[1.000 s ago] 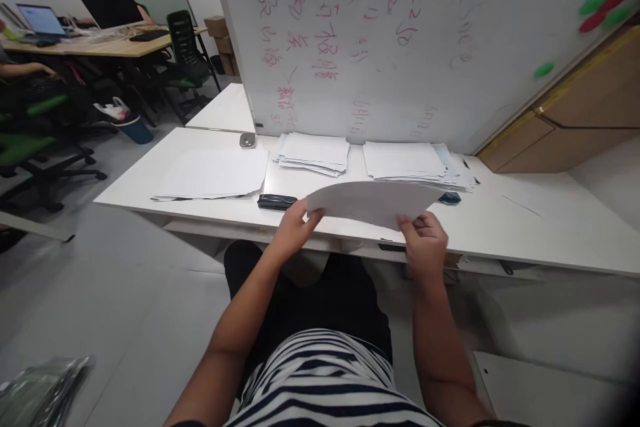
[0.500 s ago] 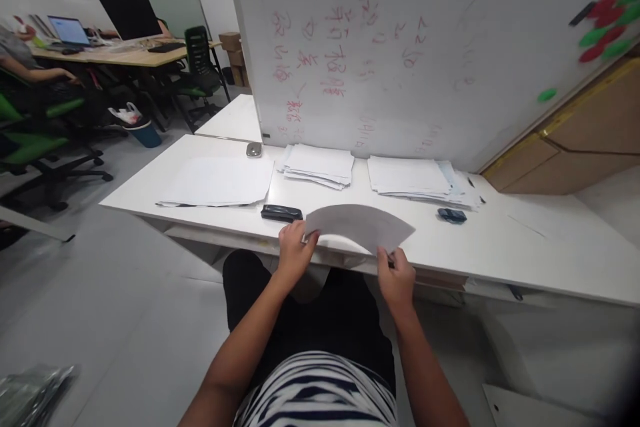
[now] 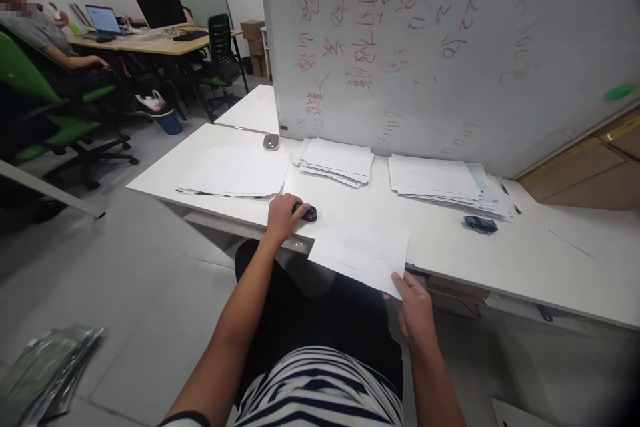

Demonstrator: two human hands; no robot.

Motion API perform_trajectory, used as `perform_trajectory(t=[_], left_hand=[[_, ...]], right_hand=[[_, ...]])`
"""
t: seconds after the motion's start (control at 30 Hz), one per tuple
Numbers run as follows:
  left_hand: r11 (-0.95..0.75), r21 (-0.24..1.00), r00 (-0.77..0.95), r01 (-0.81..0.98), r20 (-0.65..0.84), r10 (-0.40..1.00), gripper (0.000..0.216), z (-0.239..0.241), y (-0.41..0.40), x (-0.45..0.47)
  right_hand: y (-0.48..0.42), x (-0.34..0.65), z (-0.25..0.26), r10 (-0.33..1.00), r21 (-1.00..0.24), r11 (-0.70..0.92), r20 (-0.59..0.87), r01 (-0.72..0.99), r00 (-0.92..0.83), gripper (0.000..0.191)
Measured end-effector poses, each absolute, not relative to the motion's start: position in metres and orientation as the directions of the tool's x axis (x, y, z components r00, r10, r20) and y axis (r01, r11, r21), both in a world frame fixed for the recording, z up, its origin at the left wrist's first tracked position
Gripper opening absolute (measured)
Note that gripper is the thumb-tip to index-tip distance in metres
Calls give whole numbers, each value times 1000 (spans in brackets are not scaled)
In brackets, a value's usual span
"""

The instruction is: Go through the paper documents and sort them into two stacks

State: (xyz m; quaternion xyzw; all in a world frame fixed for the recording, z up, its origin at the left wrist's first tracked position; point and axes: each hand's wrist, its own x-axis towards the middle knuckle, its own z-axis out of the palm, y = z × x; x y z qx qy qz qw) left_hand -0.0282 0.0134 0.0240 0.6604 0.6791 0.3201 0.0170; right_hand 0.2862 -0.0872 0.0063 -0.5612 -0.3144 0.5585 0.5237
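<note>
My left hand [image 3: 283,217] is closed over a black stapler [image 3: 311,213], which lies on the white desk [image 3: 350,207] near its front edge; the palm and fingers hide part of the stapler. Pinched at its lower right corner, a sheet of white paper [image 3: 363,250] is held by my right hand [image 3: 414,303]. The paper lies nearly flat, partly over the desk's edge and partly above my lap. Whether it is one sheet or a few, I cannot tell.
A paper stack [image 3: 240,170] lies at the left, with another stack [image 3: 337,160] and a wider one [image 3: 435,177] along the whiteboard [image 3: 375,33]. A small dark blue object [image 3: 481,224] sits to the right. Cardboard boxes [image 3: 585,170] stand at the far right; a seated person [image 3: 60,47] is at left.
My left hand has let go of the paper, moved left and closed on the stapler. The paper, bent upward between both hands before, now lies flatter in my right hand alone.
</note>
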Motion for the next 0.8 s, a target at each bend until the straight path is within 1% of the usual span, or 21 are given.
perform_trajectory(t=[0.17,0.37,0.57,0.8], left_hand=[[-55,499,-165,865,385,908,30,18,16,-31],[-18,550,-238,835,390,890,35,18,18,-29],[10,560,-257,829,364,895,38,20,17,-26],[13,531,-244,848,367,898,39,19,15,-26]], right_hand=[[-87,288,7,944,-927,-275,-311,-255,111,41],[-88,291,14,937,-916,-297,-335,-271,104,47],[-90,284,20,926,-910,-331,-364,-249,101,46],[-89,274,22,932,-910,-328,-355,-255,67,42]])
